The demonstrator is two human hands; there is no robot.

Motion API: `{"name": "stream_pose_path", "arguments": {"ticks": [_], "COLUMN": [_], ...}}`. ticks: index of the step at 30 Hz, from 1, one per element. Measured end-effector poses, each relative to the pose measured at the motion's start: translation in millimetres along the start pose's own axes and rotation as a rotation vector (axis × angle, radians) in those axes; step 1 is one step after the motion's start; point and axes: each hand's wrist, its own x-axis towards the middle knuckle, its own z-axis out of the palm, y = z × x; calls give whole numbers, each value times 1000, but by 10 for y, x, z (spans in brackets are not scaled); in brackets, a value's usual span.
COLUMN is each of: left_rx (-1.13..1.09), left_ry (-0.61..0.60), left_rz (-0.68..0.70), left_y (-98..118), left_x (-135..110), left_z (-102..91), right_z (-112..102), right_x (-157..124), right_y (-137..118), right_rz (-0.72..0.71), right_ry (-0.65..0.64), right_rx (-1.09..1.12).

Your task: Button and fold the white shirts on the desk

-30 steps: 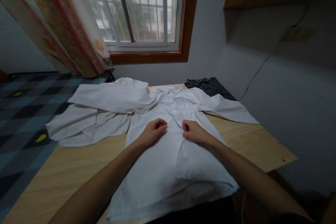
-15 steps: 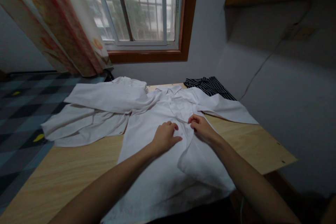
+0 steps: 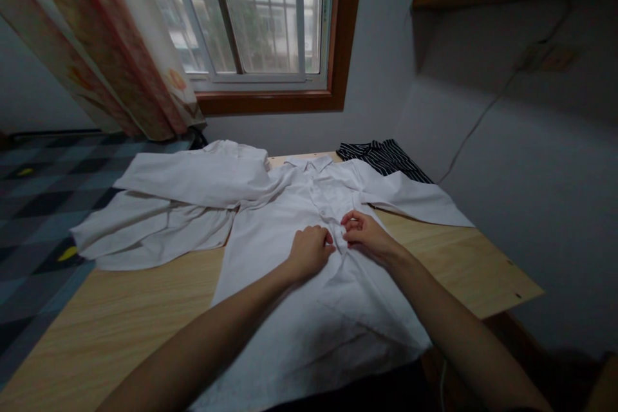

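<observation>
A white button-up shirt [image 3: 270, 232] lies front side up, its collar toward the window and its sleeves spread to both sides. Over the middle of its button front, my left hand [image 3: 310, 251] is closed, thumb and fingers pinching the cloth of one front edge. Just right of it, my right hand [image 3: 367, 235] has its curled fingers on the other front edge, gripping the fabric. Folds gather between the two hands. A small button shows just above them; any button at the fingertips is hidden.
The wooden table [image 3: 159, 309] carries another white garment [image 3: 159, 225] at left, partly under the shirt's sleeve. A folded black-and-white striped garment [image 3: 383, 158] sits at the back right. A checked bed cover [image 3: 38, 206] is at left, beneath a curtain [image 3: 111, 45].
My left hand has moved slightly right and closed its thumb and fingers on the shirt front. The right front flap, folded back before, now lies over toward the left hand.
</observation>
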Motion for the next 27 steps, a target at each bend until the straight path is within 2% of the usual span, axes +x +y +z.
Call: {"name": "stream_pose_path", "arguments": {"ticks": [6, 9, 11, 14, 16, 19, 22, 27], "left_rx": [35, 31, -22, -147, -218, -277, -331, -449], "left_ry": [-54, -44, -33, -18, -5, 19, 37, 23], "left_rz": [-29, -34, -48, -76, -87, -98, -112, -139], "left_y": [23, 20, -2, -48, -66, -63, -48, -91], "left_x": [-11, -34, -56, -97, -126, -162, -175, -139], "left_z": [-34, -47, -55, -65, -68, -71, -74, -49], "right_z": [58, 46, 10, -45, -36, 76, 219, 259], "right_x": [7, 24, 23, -6, -39, -91, -109, -52], "right_y": [84, 132, 123, 52, 5, 8, 98, 233], "right_rz": [-19, -76, -159, -310, -392, -446, -395, -278], "right_ry": [-32, 4, 109, 369, 450, 347, 207, 210], "right_rx": [-70, -196, -381, -714, -847, -859, -767, -562]}}
